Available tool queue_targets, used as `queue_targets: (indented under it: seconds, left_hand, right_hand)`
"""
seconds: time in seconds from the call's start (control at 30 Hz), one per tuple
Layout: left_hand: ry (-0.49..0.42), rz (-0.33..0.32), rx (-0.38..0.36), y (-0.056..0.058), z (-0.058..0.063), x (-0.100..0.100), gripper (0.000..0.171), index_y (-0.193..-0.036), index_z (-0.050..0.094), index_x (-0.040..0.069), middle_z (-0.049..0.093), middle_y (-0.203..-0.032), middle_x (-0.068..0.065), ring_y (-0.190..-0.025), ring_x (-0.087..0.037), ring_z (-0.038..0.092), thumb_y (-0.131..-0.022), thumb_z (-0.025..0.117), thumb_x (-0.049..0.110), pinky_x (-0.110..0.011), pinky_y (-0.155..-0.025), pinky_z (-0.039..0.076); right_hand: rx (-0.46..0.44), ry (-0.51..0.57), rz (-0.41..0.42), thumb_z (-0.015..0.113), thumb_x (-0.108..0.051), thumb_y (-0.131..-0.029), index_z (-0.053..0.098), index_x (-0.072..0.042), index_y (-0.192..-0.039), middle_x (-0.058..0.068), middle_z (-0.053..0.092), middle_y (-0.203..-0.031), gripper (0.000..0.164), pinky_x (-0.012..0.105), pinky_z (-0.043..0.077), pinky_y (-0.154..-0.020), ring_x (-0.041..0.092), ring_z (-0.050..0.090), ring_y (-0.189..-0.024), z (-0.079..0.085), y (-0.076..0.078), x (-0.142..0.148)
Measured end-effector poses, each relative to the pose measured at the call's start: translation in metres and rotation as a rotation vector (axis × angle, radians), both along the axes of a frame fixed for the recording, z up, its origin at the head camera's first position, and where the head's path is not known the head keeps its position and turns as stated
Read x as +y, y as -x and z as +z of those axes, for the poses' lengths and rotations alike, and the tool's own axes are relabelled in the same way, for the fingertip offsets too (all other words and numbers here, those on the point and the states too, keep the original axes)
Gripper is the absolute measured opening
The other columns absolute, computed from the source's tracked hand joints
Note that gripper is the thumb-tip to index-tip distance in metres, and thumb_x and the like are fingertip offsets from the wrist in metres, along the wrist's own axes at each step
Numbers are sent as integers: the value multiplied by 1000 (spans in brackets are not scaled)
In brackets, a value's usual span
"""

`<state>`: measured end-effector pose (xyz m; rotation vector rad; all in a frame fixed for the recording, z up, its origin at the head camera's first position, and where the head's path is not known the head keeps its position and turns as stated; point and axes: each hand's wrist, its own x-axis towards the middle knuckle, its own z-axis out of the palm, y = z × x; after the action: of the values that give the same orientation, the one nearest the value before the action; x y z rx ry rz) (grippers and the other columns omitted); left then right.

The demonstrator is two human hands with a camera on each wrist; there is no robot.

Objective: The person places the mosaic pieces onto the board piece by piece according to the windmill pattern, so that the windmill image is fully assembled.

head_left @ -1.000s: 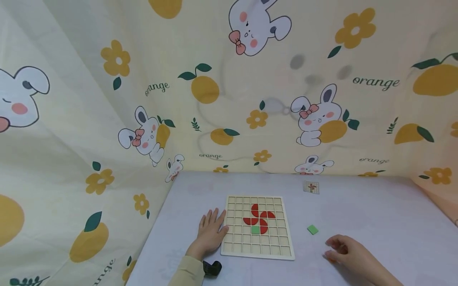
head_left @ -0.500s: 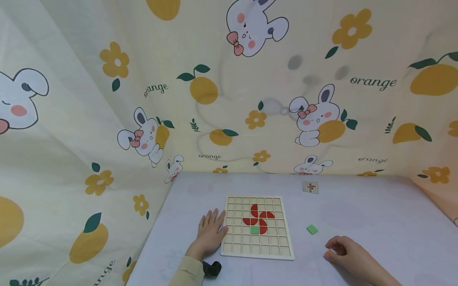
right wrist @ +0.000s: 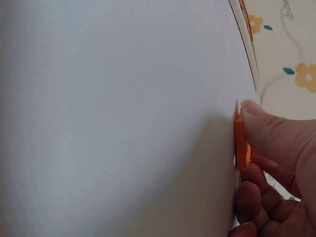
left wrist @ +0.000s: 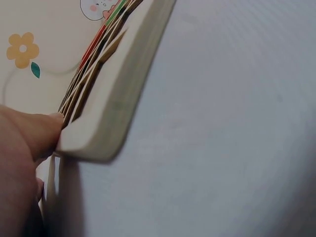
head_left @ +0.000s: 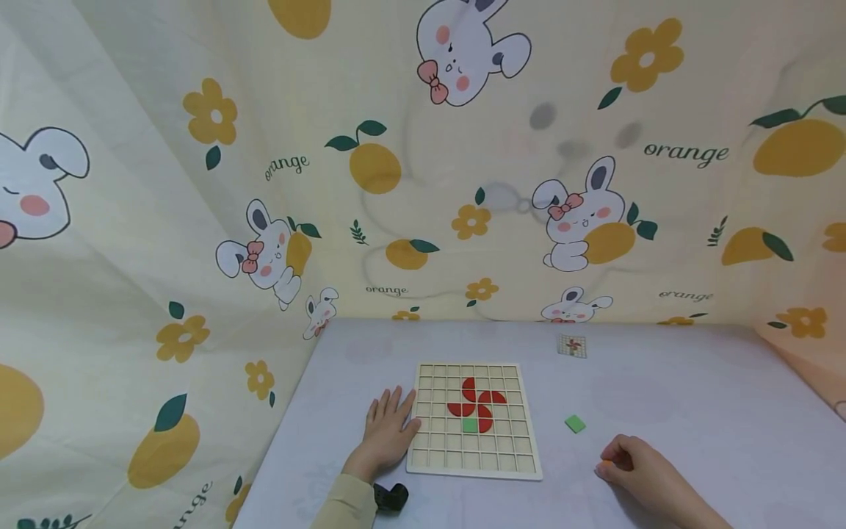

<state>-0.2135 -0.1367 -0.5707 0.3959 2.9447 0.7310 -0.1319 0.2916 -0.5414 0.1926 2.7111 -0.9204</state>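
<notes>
A pale wooden grid board (head_left: pixel 443 461) lies on the table, with red curved pieces forming a pinwheel and one green square (head_left: pixel 470 425) set in its cells. At the board's left edge my left hand (head_left: pixel 386 435) rests with fingers extended; in the left wrist view its thumb (left wrist: pixel 37 129) touches the board's corner (left wrist: pixel 94 136). To the right of the board, my right hand (head_left: pixel 634 464) pinches a small orange tile (right wrist: pixel 240 145) between thumb and fingers, low over the table. In the head view the tile is mostly hidden by the fingers.
A loose green square tile (head_left: pixel 575 424) lies between the board and my right hand. Farther back sits a small card (head_left: pixel 572 346) with a pinwheel pattern. A black object (head_left: pixel 392 499) is beside my left wrist. Patterned cloth (head_left: pixel 423 220) hangs behind the table.
The right hand's thumb and fingers have closed on the orange tile, which showed more half a second ago. The left hand stays at the board. The head view has shifted slightly.
</notes>
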Motion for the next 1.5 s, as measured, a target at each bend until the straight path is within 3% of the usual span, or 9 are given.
queue_targets:
  seconds: [0.57, 0.7, 1.03, 1.5]
  left_hand:
    - [-24, 7, -21, -2, -1, -1, 58, -152, 33, 13, 19, -158, -17, -145, -39, 5, -101, 46, 37, -57, -114, -1]
    - [-36, 5, -6, -3, -3, -1, 57, -151, 34, 10, 20, -157, -19, -145, -41, 7, -101, 47, 35, -58, -113, 0]
    - [-54, 12, 3, -4, -3, -1, 59, -152, 32, 11, 19, -158, -19, -145, -39, 5, -101, 46, 37, -56, -114, -4]
    - [-28, 1, -1, 0, 1, 0, 57, -152, 33, 12, 19, -158, -18, -145, -39, 6, -101, 46, 36, -57, -114, 0]
  right_hand:
    - [-35, 16, -12, 78, -37, -79, 60, -10, -85, 1, 55, -74, 33, 32, 42, -61, 16, 50, -70, 2, 2, -12]
    - [4, 5, -2, 75, -33, -84, 61, -11, -85, 1, 55, -73, 27, 32, 42, -60, 16, 50, -69, 7, 7, -20]
    - [156, 98, 6, 71, -25, -89, 60, -12, -87, -3, 58, -74, 17, 29, 42, -59, 15, 50, -70, 10, 21, -55]
    - [198, 179, -7, 68, -23, -92, 62, -15, -90, -2, 57, -77, 10, 27, 43, -56, 14, 50, -71, 3, 38, -108]
